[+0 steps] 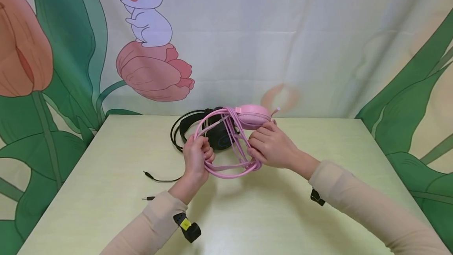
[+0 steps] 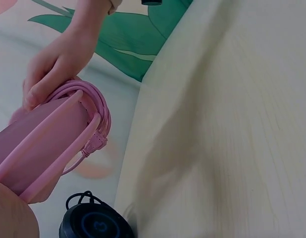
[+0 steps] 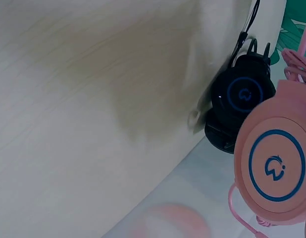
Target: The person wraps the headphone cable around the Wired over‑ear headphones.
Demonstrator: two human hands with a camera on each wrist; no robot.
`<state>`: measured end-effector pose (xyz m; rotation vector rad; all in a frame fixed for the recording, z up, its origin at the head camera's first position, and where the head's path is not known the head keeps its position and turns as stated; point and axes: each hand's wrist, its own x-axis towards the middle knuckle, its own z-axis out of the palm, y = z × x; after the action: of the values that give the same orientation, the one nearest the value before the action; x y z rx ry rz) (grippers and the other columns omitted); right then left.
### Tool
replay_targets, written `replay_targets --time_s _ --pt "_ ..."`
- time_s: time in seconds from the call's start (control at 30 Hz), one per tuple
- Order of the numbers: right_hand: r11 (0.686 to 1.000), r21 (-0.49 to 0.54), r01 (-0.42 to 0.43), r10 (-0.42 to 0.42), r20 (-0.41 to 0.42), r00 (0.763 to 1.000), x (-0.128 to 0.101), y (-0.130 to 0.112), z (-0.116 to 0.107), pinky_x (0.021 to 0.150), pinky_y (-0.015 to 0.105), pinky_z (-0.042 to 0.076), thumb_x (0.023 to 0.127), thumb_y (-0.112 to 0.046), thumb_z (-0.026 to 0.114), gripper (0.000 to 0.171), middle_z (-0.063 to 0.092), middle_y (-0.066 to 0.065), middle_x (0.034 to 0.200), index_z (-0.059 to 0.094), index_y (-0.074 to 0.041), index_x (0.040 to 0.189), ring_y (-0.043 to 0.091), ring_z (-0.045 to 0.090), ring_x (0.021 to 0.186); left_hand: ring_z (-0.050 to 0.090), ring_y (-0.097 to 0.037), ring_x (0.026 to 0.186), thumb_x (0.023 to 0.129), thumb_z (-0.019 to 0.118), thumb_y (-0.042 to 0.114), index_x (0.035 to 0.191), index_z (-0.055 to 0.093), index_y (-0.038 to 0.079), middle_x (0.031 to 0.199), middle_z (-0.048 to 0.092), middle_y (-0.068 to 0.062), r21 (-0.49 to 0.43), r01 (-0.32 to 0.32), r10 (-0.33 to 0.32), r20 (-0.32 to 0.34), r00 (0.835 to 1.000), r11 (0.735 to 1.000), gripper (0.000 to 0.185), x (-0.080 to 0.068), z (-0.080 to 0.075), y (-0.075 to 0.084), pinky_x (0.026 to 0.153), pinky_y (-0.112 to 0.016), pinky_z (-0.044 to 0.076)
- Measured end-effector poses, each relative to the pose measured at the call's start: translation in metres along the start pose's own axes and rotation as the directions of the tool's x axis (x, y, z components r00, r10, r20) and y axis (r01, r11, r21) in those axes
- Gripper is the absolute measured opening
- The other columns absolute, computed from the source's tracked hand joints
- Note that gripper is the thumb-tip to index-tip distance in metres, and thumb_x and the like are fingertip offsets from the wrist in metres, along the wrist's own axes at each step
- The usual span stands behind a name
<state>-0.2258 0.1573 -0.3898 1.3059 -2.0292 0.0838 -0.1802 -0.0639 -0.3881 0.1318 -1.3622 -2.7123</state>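
Both hands, left [image 1: 196,156] and right [image 1: 270,146], grip the pink headset [image 1: 252,116] with curled fingers; better to keep its cable [image 1: 236,141] loops taut and even.

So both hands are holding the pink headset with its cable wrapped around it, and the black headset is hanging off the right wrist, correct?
Not quite. The left hand and right hand do hold the pink headset with its cable wrapped around it, but the black headset lies on the table behind them, not on a wrist. The head view shows this.
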Motion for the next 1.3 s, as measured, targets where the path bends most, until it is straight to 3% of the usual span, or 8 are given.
replay_targets --time_s 0.17,0.33,0.5,0.73,0.9,1.1,1.3 --pt "1.000 0.006 0.029 -0.029 -0.030 0.999 -0.003 0.005 0.002 0.086 0.038 0.044 0.085 -0.028 0.056 0.020 0.063 0.004 0.085 0.063 -0.009 0.082 0.023 0.056 0.085 0.022 -0.004 0.036 0.081 0.039 0.000 0.077 0.033 0.012 0.048 0.027 0.006 -0.012 -0.001 0.002 0.021 1.000 1.000 0.014 0.004 0.003 -0.003 0.035 -0.018 0.018" --pt "0.999 0.006 0.052 -0.052 -0.073 0.996 -0.004 0.010 0.003 0.082 0.039 0.046 0.093 -0.030 0.044 0.032 0.057 0.006 0.085 0.062 -0.008 0.078 0.025 0.053 0.079 0.022 -0.004 0.036 0.082 0.038 0.000 0.075 0.031 0.013 0.048 0.027 0.006 -0.036 0.025 -0.023 0.037 0.999 0.999 0.017 0.009 0.005 -0.005 0.036 -0.017 0.017" --pt "0.996 -0.054 0.076 -0.078 -0.046 0.996 -0.006 0.013 0.003 0.079 0.038 0.045 0.097 -0.035 0.034 0.041 0.057 0.005 0.080 0.059 -0.008 0.078 0.024 0.052 0.074 0.022 -0.004 0.036 0.082 0.039 0.002 0.074 0.032 0.015 0.048 0.027 0.006 -0.056 0.073 -0.071 0.036 0.997 0.996 0.017 0.013 0.006 -0.008 0.036 -0.017 0.018" --pt "0.987 -0.088 0.133 -0.132 0.012 0.991 -0.013 0.018 0.001 0.083 0.040 0.044 0.091 -0.059 0.030 0.061 0.059 0.005 0.082 0.060 -0.006 0.088 0.024 0.054 0.079 0.022 -0.003 0.037 0.084 0.036 0.003 0.071 0.034 0.016 0.048 0.025 0.008 -0.097 0.130 -0.127 0.041 0.991 0.987 0.018 0.019 0.005 -0.016 0.036 -0.016 0.018" --pt "0.982 -0.076 0.174 -0.175 -0.013 0.984 -0.019 0.023 0.004 0.078 0.041 0.044 0.088 -0.062 0.033 0.060 0.056 0.003 0.074 0.058 -0.007 0.083 0.024 0.051 0.071 0.022 -0.003 0.036 0.085 0.034 0.006 0.063 0.032 0.016 0.046 0.025 0.009 -0.122 0.201 -0.195 0.059 0.979 0.972 0.023 0.023 0.006 -0.023 0.036 -0.015 0.018" --pt "0.974 -0.122 0.189 -0.196 -0.043 0.980 -0.027 0.026 0.004 0.069 0.038 0.044 0.088 -0.058 0.032 0.055 0.054 0.002 0.068 0.054 -0.010 0.073 0.023 0.049 0.064 0.023 -0.003 0.036 0.084 0.035 0.005 0.065 0.030 0.015 0.048 0.024 0.008 -0.088 0.245 -0.240 0.059 0.969 0.966 0.023 0.027 0.010 -0.031 0.036 -0.015 0.018" --pt "0.980 -0.125 0.152 -0.153 0.003 0.988 -0.034 0.027 0.003 0.068 0.037 0.045 0.089 -0.051 0.030 0.050 0.053 0.001 0.067 0.053 -0.011 0.072 0.022 0.051 0.065 0.024 -0.006 0.037 0.083 0.042 0.005 0.076 0.036 0.013 0.052 0.027 0.005 0.053 0.270 -0.271 0.001 0.963 0.961 0.013 0.036 0.015 -0.036 0.036 -0.018 0.021"
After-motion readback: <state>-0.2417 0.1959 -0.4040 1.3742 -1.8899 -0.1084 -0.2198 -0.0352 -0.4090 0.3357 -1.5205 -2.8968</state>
